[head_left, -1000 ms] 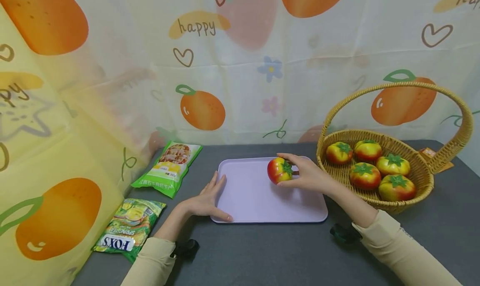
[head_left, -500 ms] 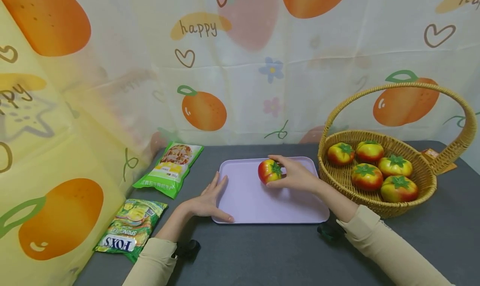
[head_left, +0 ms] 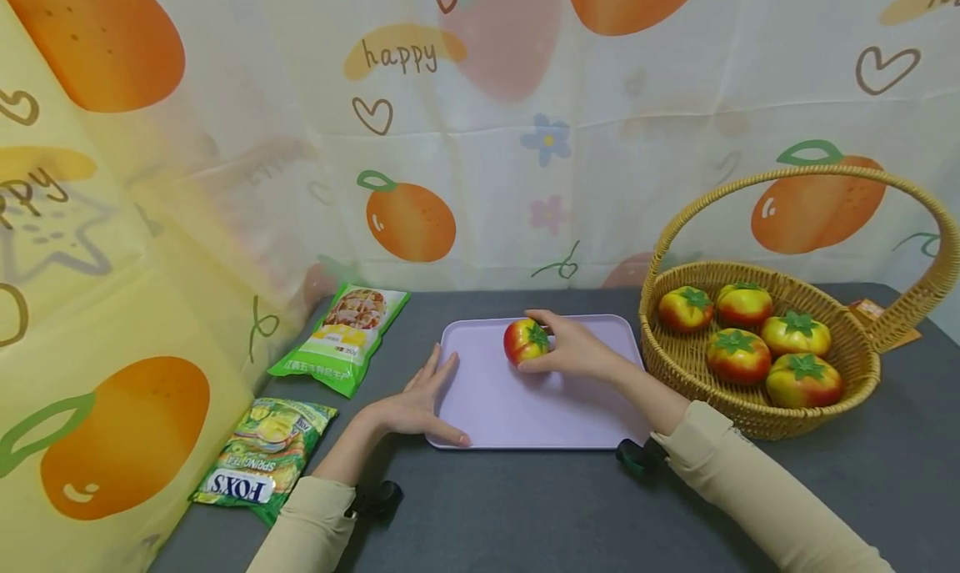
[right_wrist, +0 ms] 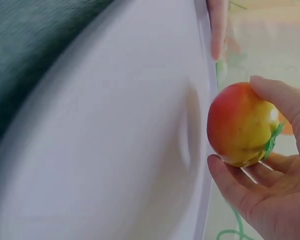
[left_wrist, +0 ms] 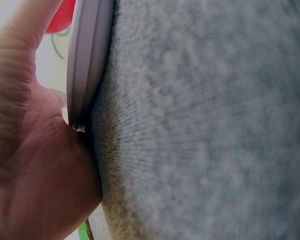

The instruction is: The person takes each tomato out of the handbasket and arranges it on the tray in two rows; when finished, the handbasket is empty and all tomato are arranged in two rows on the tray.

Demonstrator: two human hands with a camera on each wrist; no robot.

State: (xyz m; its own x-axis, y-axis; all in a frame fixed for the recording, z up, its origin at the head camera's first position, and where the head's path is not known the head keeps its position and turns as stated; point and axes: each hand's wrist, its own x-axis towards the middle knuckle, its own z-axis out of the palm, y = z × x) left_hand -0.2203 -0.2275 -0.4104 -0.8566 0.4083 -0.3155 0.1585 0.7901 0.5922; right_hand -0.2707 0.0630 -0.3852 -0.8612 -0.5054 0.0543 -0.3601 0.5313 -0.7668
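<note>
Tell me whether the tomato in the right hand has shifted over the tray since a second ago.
Yes. The tomato, gripped by the right hand, has moved leftward over the tray, away from the basket and toward the left hand.

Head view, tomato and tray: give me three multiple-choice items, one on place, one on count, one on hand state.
1. Where is the held tomato?
A. over the lilac tray
B. in the basket
C. on a snack bag

2. How many tomatoes lie in the wicker basket?
A. three
B. five
C. seven

3. What does the left hand do?
A. grips a bag
B. rests with straight fingers at the tray's left edge
C. lifts the basket

Answers: 1 A, the right hand holds it above the tray. 2 B, five show inside. 3 B, fingers flat along the rim.
</note>
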